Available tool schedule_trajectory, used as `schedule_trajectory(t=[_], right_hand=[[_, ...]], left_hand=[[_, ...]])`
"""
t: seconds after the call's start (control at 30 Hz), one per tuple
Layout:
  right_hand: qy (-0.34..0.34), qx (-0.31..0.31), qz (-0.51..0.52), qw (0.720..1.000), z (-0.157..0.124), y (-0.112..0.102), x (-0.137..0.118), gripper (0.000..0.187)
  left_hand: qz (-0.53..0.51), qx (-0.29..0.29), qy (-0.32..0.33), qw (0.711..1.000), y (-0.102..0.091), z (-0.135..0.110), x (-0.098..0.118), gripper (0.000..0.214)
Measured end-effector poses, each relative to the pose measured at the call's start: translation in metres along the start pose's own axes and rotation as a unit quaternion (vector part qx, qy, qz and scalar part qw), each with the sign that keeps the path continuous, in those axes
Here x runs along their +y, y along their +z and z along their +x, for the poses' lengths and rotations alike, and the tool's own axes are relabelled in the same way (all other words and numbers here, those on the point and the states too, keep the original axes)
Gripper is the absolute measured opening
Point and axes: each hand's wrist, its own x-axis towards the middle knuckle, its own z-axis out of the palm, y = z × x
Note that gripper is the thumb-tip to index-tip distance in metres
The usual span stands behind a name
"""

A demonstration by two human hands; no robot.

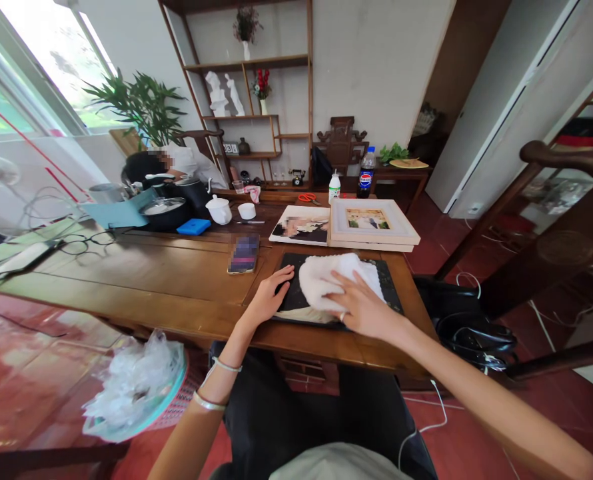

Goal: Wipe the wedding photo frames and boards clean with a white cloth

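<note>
A dark-framed picture (390,288) lies flat on the wooden table (176,280) in front of me. My right hand (364,308) presses a white cloth (326,279) onto its surface, fingers laid over the cloth. My left hand (271,293) rests on the picture's left edge, fingers stretched out flat. Beyond it lie a photo print (301,223) and a white-framed picture (371,223).
A phone (244,255) lies left of the dark picture. Scissors (306,197), a glue bottle (334,187) and a cola bottle (366,175) stand at the far edge. Pots, a teapot (219,210) and another person sit at back left. A bin (136,390) stands at lower left.
</note>
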Motion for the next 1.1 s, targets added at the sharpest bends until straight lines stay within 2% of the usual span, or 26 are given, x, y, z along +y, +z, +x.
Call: schedule_trajectory(t=[0.1,0.2,0.27,0.37,0.47,0.53,0.63,0.8,0.9,0.97,1.1], right_hand=[[0.056,0.020,-0.045,0.997,0.028,0.001,0.032,0.052],[0.095,0.030,-0.068,0.993,0.042,0.001,0.041,0.049],[0.094,0.025,-0.069,0.993,0.039,0.001,0.031,0.052],[0.065,0.004,-0.058,0.996,0.022,0.004,-0.003,0.054],[0.021,-0.033,-0.046,0.998,-0.002,0.007,-0.041,0.047],[-0.010,-0.047,-0.035,0.998,-0.015,0.006,-0.055,0.042],[-0.029,-0.040,-0.008,0.999,-0.022,0.002,-0.051,0.044],[0.073,0.002,-0.022,0.997,0.004,0.000,-0.016,0.055],[0.108,0.004,-0.048,0.993,0.024,0.005,-0.019,0.050],[0.087,0.008,-0.045,0.995,0.030,0.009,-0.034,0.046],[-0.032,-0.001,0.002,0.999,0.023,0.010,-0.066,0.046]], left_hand=[[-0.006,0.000,0.000,1.000,0.000,0.000,-0.001,0.031],[-0.010,-0.001,-0.004,1.000,0.000,0.000,-0.001,0.031],[-0.010,0.001,-0.005,1.000,0.000,0.000,0.000,0.032],[-0.015,0.005,-0.007,1.000,0.000,0.000,0.000,0.033],[-0.036,-0.004,-0.017,0.999,-0.001,0.000,0.002,0.036],[-0.053,-0.009,-0.026,0.998,-0.002,0.000,0.004,0.038],[-0.066,-0.010,-0.038,0.997,-0.003,-0.001,0.005,0.040],[-0.061,-0.022,-0.053,0.996,-0.003,-0.001,0.005,0.045],[-0.068,-0.012,-0.065,0.995,-0.003,-0.001,0.008,0.049],[-0.079,-0.004,-0.065,0.995,-0.004,-0.001,0.010,0.050],[-0.094,-0.004,-0.070,0.993,-0.007,-0.002,0.015,0.049]])
